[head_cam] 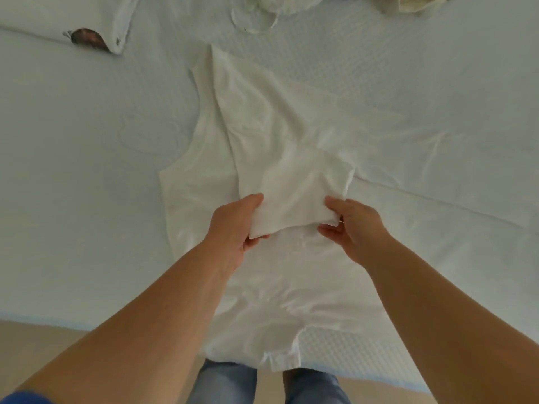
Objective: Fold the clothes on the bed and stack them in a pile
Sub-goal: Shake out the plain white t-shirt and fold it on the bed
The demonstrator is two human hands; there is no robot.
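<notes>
A white garment point(262, 135) lies spread lengthwise on the pale blue bed point(73, 170), its near end hanging over the bed's front edge. A folded-over flap of it is lifted at the middle. My left hand point(236, 225) pinches the flap's left corner, thumb on top. The flap's right corner is pinched by my right hand point(353, 225). Both hands are a short way above the rest of the garment.
A folded white garment with a dark brown print point(87, 24) lies at the back left. Crumpled pale clothes point(271, 7) sit at the back middle and more clothes point(417, 4) at the back right. The floor and my jeans point(227, 383) show below the bed's edge.
</notes>
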